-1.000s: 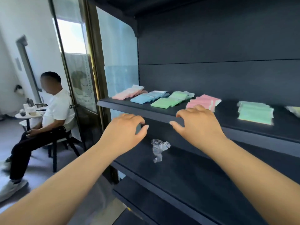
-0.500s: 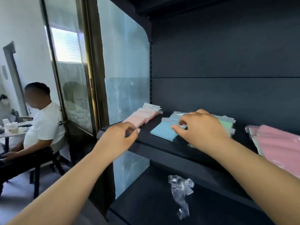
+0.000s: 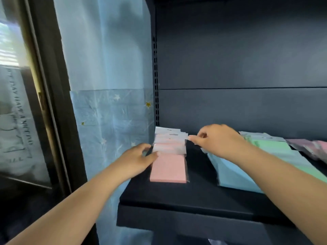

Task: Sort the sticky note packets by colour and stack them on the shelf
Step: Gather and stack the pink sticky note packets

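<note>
A row of pink sticky note packets (image 3: 168, 167) in clear sleeves lies overlapped at the left end of the dark shelf (image 3: 194, 197). My left hand (image 3: 138, 159) grips the row's left edge, thumb on top of a clear header. My right hand (image 3: 218, 140) has its fingertips pinched at the right edge of the pink packets' headers. Under my right wrist and forearm lie blue packets (image 3: 230, 175). Green packets (image 3: 272, 147) sit beyond them, and more pink packets (image 3: 313, 147) are blurred at the far right.
The shelf's dark back panel (image 3: 238, 106) stands close behind the packets. A side panel covered in light blue star-print paper (image 3: 109, 124) bounds the shelf on the left. A glass door with lettering (image 3: 17, 124) is further left.
The view has moved in close to the shelf's left end. My left hand went from the shelf edge onto the pink packets. My right hand shifted from the blue packets to the pink ones.
</note>
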{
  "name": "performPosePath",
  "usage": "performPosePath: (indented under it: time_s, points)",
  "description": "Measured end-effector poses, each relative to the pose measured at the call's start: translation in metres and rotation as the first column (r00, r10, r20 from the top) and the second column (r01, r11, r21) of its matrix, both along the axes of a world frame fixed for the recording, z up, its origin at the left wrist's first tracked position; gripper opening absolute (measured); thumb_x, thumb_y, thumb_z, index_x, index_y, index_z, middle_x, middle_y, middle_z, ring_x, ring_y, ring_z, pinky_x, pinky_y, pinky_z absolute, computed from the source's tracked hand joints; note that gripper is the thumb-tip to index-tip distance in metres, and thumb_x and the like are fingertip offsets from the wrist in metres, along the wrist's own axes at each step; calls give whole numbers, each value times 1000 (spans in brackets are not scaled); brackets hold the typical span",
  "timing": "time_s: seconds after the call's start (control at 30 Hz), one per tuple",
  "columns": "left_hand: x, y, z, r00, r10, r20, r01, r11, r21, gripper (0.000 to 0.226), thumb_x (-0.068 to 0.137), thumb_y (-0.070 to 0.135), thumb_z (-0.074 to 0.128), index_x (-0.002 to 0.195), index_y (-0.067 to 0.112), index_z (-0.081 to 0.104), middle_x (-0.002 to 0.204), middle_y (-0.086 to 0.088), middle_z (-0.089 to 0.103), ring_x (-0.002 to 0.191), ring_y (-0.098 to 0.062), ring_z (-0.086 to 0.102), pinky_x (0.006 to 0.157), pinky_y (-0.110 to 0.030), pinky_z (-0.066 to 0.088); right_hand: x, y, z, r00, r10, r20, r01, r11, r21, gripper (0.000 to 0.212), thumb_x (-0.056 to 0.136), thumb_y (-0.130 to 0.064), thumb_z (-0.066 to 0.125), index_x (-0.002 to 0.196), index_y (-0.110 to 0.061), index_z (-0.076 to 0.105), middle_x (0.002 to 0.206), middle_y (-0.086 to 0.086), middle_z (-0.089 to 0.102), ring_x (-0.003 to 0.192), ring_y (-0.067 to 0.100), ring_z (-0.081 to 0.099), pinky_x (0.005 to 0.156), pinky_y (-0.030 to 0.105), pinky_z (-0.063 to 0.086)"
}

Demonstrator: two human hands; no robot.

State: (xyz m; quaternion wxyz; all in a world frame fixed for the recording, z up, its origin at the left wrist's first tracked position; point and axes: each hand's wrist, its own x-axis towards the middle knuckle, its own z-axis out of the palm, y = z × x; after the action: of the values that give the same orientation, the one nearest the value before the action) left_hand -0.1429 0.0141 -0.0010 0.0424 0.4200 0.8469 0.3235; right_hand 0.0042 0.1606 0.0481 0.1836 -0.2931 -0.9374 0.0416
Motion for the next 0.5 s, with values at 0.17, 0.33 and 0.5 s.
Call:
performPosePath:
  time_s: [0.17, 0.33, 0.5]
  points:
    - [-33, 18, -13, 956, -187, 227, 188, 982, 16, 45, 92, 47, 44, 134, 30, 46, 136, 13, 49, 118, -5, 47, 93, -18, 31, -45, 11, -1, 1000, -28, 6, 28, 997, -73, 43, 91, -51, 44, 96, -13, 62, 100, 5, 67, 91, 21, 58, 76, 32, 45]
    - [-41, 28, -37, 911, -286, 298, 252, 956, 149, 58, 83, 66, 41, 135, 42, 42, 139, 15, 47, 132, -9, 39, 113, -35, 28, -88, 32, -10, 999, -15, 36, 18, 996, -88, 49, 90, -51, 45, 104, -6, 57, 105, 8, 61, 94, 22, 54, 68, 31, 36]
    - [-56, 32, -42, 887, -348, 305, 313, 937, 157, 51, 78, 72, 35, 110, 40, 58, 117, 19, 57, 118, 2, 45, 105, -14, 30, -145, 43, -17, 999, 35, 27, -30, 984, -174, 48, 90, -52, 44, 91, -5, 56, 86, 4, 49, 79, 19, 45, 69, 30, 32]
